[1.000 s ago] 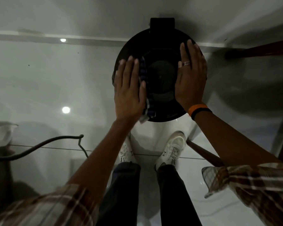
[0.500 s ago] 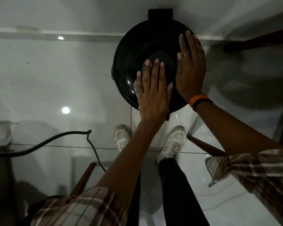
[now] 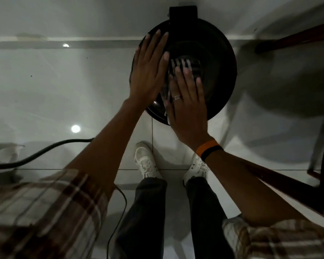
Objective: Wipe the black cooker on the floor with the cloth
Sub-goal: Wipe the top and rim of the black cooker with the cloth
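The round black cooker [image 3: 220, 71] stands on the glossy white floor against the wall, seen from above, with a black block at its far edge. A dark-and-white striped cloth [image 3: 185, 64] lies on the lid's middle. My right hand [image 3: 187, 111], with a ring and an orange-and-black wristband, presses flat on the cloth at the lid's near side. The stripes show past its fingertips. My left hand [image 3: 148, 71] lies flat and bare on the lid's left part, fingers pointing to the far rim.
A black cable [image 3: 45, 152] runs across the floor at the left. Dark wooden furniture legs [image 3: 288, 37] stand at the right. My white shoes [image 3: 147, 161] are just in front of the cooker. A white object [image 3: 6, 154] sits at the left edge.
The cloth went from under my left hand to under my right. The left hand moved to the lid's upper left. The right hand slid from the right side to the middle.
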